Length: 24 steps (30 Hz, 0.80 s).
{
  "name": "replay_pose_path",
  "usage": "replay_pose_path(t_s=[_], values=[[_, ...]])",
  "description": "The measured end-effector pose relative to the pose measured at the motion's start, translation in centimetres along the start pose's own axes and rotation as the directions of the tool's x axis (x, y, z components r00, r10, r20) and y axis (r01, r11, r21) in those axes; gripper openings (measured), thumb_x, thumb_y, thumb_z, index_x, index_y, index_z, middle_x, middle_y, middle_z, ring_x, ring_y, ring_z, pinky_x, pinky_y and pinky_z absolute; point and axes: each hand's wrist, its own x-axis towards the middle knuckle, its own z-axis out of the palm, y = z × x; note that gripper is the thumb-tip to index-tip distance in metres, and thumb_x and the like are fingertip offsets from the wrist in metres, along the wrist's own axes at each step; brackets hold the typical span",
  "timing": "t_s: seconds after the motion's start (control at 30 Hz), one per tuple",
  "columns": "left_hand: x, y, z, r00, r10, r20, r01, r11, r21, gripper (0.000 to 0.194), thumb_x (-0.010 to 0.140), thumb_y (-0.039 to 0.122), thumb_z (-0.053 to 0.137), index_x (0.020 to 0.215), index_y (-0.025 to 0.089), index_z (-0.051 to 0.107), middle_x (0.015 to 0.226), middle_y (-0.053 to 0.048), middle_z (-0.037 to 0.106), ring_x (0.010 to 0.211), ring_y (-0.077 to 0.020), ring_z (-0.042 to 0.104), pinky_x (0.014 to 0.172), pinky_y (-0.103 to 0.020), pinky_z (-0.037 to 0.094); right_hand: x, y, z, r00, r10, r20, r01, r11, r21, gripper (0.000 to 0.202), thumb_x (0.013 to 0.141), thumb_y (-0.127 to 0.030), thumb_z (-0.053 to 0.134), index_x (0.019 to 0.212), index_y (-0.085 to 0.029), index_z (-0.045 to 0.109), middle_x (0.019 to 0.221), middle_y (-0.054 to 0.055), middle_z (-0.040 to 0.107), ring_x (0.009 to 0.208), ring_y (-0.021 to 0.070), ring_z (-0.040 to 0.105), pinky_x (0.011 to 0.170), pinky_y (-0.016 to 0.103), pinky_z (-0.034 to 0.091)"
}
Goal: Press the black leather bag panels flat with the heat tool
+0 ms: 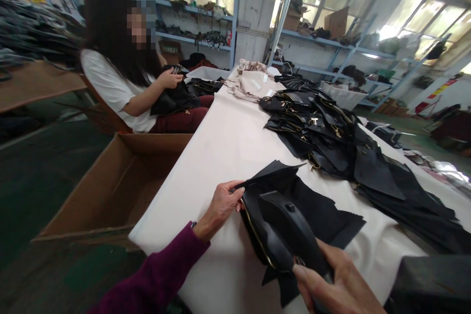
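Observation:
A black leather piece [312, 201] with a gold zipper along one side lies partly raised over the white-covered table. My left hand [223, 202] pinches its upper left corner, near the zipper's end. In my right hand [336, 274] is a black handheld tool [294, 221], its rounded head resting over the leather beside the zipper. My fingers wrap round its lower part. Whether the tool's head touches the leather I cannot tell. Loose black flaps hang below the zipper.
Black zippered pieces [320, 127] are piled across the table's right side, with beige pieces [252, 83] beyond. The white table [206, 157] has an open cardboard box [84, 196] at its left. A seated person [117, 78] handles black material. A dark block [434, 279] stands lower right.

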Motion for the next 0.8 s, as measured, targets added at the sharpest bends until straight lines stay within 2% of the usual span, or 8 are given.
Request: replay_pose_path(t_s=[0.17, 0.27, 0.37, 0.47, 0.6, 0.7, 0.77, 0.8], values=[[-1.4, 0.5, 0.6, 1.0, -0.008, 0.009, 0.008, 0.998, -0.061, 0.031, 0.072, 0.035, 0.061, 0.083, 0.006, 0.064, 0.054, 0.0, 0.056, 0.038, -0.0055, 0.046, 0.04, -0.018, 0.035, 2.1, 0.1, 1.2, 0.999, -0.027, 0.021, 0.024, 0.994, 0.11, 0.015, 0.078, -0.03, 0.053, 0.069, -0.018, 0.05, 0.046, -0.007, 0.052, 0.04, 0.0103, 0.049, 0.043, 0.022, 0.043], [-1.9, 0.4, 0.9, 1.0, 0.004, -0.008, -0.005, 0.999, -0.035, 0.03, 0.072, 0.036, 0.061, 0.077, 0.007, 0.064, 0.075, -0.005, 0.061, 0.04, -0.0049, 0.05, 0.037, -0.018, 0.037, 2.7, 0.2, 1.2, 0.999, -0.048, 0.004, 0.047, 0.992, 0.116, 0.015, 0.079, -0.029, 0.055, 0.068, -0.018, 0.051, 0.046, -0.007, 0.053, 0.041, 0.0107, 0.051, 0.044, 0.022, 0.043], [-2.2, 0.2, 1.0, 0.999, 0.002, -0.037, -0.001, 0.999, 0.038, 0.034, 0.075, 0.04, 0.057, 0.083, 0.008, 0.063, 0.102, -0.011, 0.059, 0.041, -0.0059, 0.054, 0.036, -0.021, 0.041, 2.6, 0.4, 0.5, 0.997, -0.069, -0.032, 0.072, 0.991, 0.115, 0.021, 0.082, -0.034, 0.053, 0.068, -0.019, 0.05, 0.047, -0.006, 0.055, 0.043, 0.0121, 0.053, 0.045, 0.023, 0.044], [-2.7, -0.1, 1.4, 1.0, -0.011, -0.026, 0.016, 0.982, 0.19, 0.038, 0.078, 0.043, 0.053, 0.096, 0.011, 0.061, 0.095, -0.009, 0.062, 0.044, -0.0108, 0.057, 0.04, -0.026, 0.047, 2.0, 0.7, -0.7, 0.994, -0.06, -0.09, 0.067, 0.994, 0.081, 0.026, 0.083, -0.038, 0.052, 0.065, -0.02, 0.048, 0.047, -0.005, 0.055, 0.044, 0.0126, 0.053, 0.046, 0.023, 0.043], [-3.4, -1.2, 2.3, 0.981, 0.193, -0.021, -0.161, 0.869, 0.468, 0.027, 0.073, 0.029, 0.063, 0.096, 0.015, 0.063, 0.091, -0.006, 0.064, 0.077, -0.0172, 0.062, 0.07, -0.029, 0.051, 0.8, 1.1, -2.0, 0.992, -0.009, -0.126, 0.014, 0.999, 0.038, 0.03, 0.081, -0.045, 0.052, 0.064, -0.02, 0.049, 0.048, -0.004, 0.055, 0.046, 0.0137, 0.053, 0.049, 0.024, 0.042], [-3.0, -1.7, 2.9, 0.94, 0.336, -0.062, -0.251, 0.803, 0.541, 0.014, 0.077, 0.018, 0.057, 0.09, 0.016, 0.062, 0.085, -0.003, 0.063, 0.073, -0.0138, 0.059, 0.068, -0.027, 0.05, -0.3, 1.3, -2.5, 0.992, 0.008, -0.125, -0.005, 1.0, 0.023, 0.032, 0.08, -0.049, 0.05, 0.067, -0.021, 0.051, 0.047, -0.004, 0.054, 0.048, 0.015, 0.052, 0.05, 0.025, 0.042], [-2.2, -1.2, 3.0, 0.879, 0.469, -0.086, -0.342, 0.747, 0.57, 0.012, 0.079, 0.015, 0.054, 0.088, 0.016, 0.061, 0.084, -0.003, 0.062, 0.073, -0.0128, 0.059, 0.068, -0.026, 0.05, -1.1, 1.5, -2.8, 0.992, 0.006, -0.127, -0.008, 1.0, -0.014, 0.032, 0.08, -0.051, 0.048, 0.07, -0.021, 0.053, 0.048, -0.004, 0.053, 0.049, 0.0158, 0.052, 0.052, 0.025, 0.043], [-1.7, -0.8, 2.9, 0.823, 0.561, -0.088, -0.409, 0.694, 0.593, 0.012, 0.08, 0.014, 0.053, 0.089, 0.016, 0.061, 0.086, -0.004, 0.062, 0.076, -0.0131, 0.059, 0.071, -0.026, 0.051, -1.6, 1.7, -3.0, 0.989, 0.005, -0.147, -0.011, 0.999, -0.036, 0.033, 0.08, -0.052, 0.048, 0.069, -0.022, 0.053, 0.048, -0.004, 0.053, 0.05, 0.0158, 0.052, 0.053, 0.025, 0.043]])
